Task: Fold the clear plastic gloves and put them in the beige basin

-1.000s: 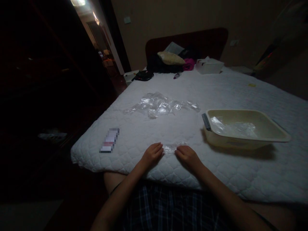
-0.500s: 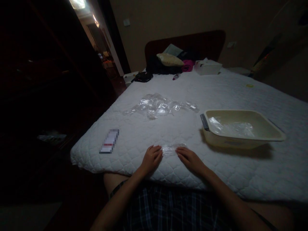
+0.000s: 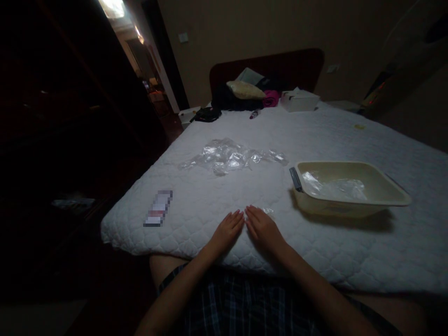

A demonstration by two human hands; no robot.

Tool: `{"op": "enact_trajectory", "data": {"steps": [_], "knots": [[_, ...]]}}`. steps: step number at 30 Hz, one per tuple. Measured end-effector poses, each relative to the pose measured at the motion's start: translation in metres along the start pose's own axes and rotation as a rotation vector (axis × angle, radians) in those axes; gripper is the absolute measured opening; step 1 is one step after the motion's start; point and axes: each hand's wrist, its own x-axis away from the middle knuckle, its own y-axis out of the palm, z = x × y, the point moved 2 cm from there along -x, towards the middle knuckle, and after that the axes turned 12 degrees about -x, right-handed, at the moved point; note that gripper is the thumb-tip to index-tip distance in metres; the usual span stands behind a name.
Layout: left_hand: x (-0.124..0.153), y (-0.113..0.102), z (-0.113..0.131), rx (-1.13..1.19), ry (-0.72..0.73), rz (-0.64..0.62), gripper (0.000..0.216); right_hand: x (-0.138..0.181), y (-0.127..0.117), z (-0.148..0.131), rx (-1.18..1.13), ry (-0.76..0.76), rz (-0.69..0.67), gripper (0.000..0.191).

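Observation:
My left hand (image 3: 227,232) and my right hand (image 3: 262,229) lie flat near the front edge of the bed, fingertips almost meeting. The fingers of both are stretched out. Beneath my right hand is a small clear plastic bag (image 3: 269,212); only a bit of it shows past the knuckles, the rest being covered. Whether my left fingers also touch it, I cannot tell. Farther back, a pile of crumpled clear plastic bags (image 3: 233,156) is spread on the white quilted bed cover (image 3: 196,205). To the right, a cream plastic basin (image 3: 345,209) holds more clear plastic.
A pixelated flat object (image 3: 158,208) lies on the left of the bed. Toward the headboard (image 3: 301,63) are a dark bag (image 3: 207,114), a beige pillow (image 3: 245,89), a magenta roll (image 3: 270,98) and a white box (image 3: 300,101). The mattress edge runs just before my lap.
My right hand has slid left across the small plastic bag, up to my left hand, and now covers most of it. My left hand has shifted slightly right. The view has tilted a little.

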Motion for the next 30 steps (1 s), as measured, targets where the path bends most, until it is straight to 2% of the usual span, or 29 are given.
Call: {"op": "enact_trajectory", "data": {"steps": [3, 7, 14, 18, 21, 26, 30], "knots": [[0.001, -0.002, -0.003, 0.026, 0.026, -0.076, 0.046, 0.008, 0.014, 0.004, 0.099, -0.059, -0.151, 0.049], [0.001, -0.012, -0.005, 0.057, 0.082, -0.172, 0.051, 0.018, 0.009, 0.026, 0.101, -0.099, -0.265, 0.055], [0.001, -0.021, -0.004, 0.087, 0.109, -0.214, 0.055, 0.02, -0.002, 0.038, 0.068, -0.062, -0.294, 0.057], [0.001, -0.019, -0.003, 0.062, 0.112, -0.269, 0.056, 0.017, -0.004, 0.043, -0.096, 0.039, -0.313, 0.053], [0.002, -0.018, -0.003, 0.056, 0.11, -0.284, 0.056, 0.013, -0.008, 0.05, -0.327, 0.162, -0.246, 0.044], [0.003, -0.017, -0.004, 0.034, 0.092, -0.31, 0.055, 0.012, -0.007, 0.067, -0.608, 0.348, 0.045, 0.031], [0.003, -0.016, -0.004, 0.01, 0.098, -0.345, 0.055, 0.011, -0.003, 0.077, -0.74, 0.456, 0.091, 0.029]]}}
